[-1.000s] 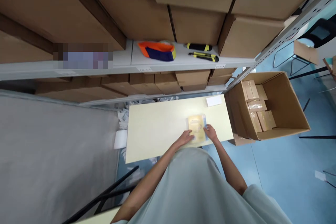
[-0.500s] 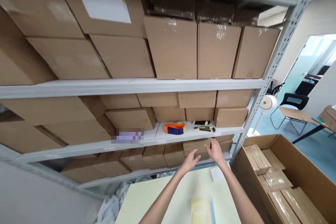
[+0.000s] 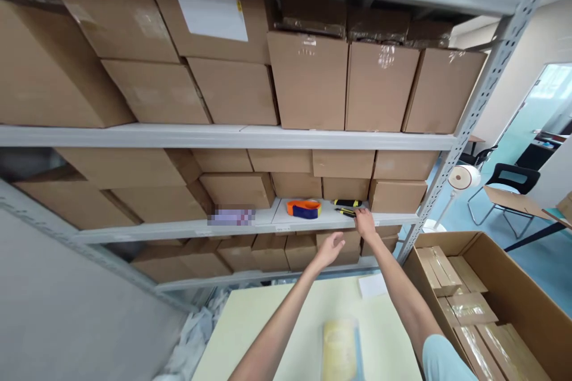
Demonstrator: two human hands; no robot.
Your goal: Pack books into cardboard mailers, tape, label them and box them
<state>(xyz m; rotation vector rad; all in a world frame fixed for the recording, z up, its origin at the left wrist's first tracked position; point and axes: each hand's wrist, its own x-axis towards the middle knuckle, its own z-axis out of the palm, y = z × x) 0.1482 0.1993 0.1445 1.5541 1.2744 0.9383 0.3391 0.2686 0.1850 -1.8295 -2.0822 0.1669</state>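
Note:
My right hand (image 3: pixel 365 224) reaches to the middle shelf, its fingers closed over the right end of a yellow-and-black utility knife (image 3: pixel 345 212). The knife lies on the shelf, its right end hidden by my fingers. Just behind it is a second yellow-and-black utility knife (image 3: pixel 347 203), apart from my hand. My left hand (image 3: pixel 329 249) hangs in front of the shelf edge, fingers slightly bent and apart, holding nothing. To the left of the knives sits an orange and dark-blue roll or band (image 3: pixel 304 209).
Cardboard boxes (image 3: pixel 308 83) fill the metal rack (image 3: pixel 268 138). Below my arms stands a pale table (image 3: pixel 268 327) with a blurred yellow-and-blue item (image 3: pixel 340 348) and a white paper (image 3: pixel 372 286). At right is a large open carton (image 3: pixel 513 274) holding smaller boxes.
My right hand has moved up and forward onto the nearer utility knife. My left hand stays below the shelf, a little higher. The view has shifted slightly.

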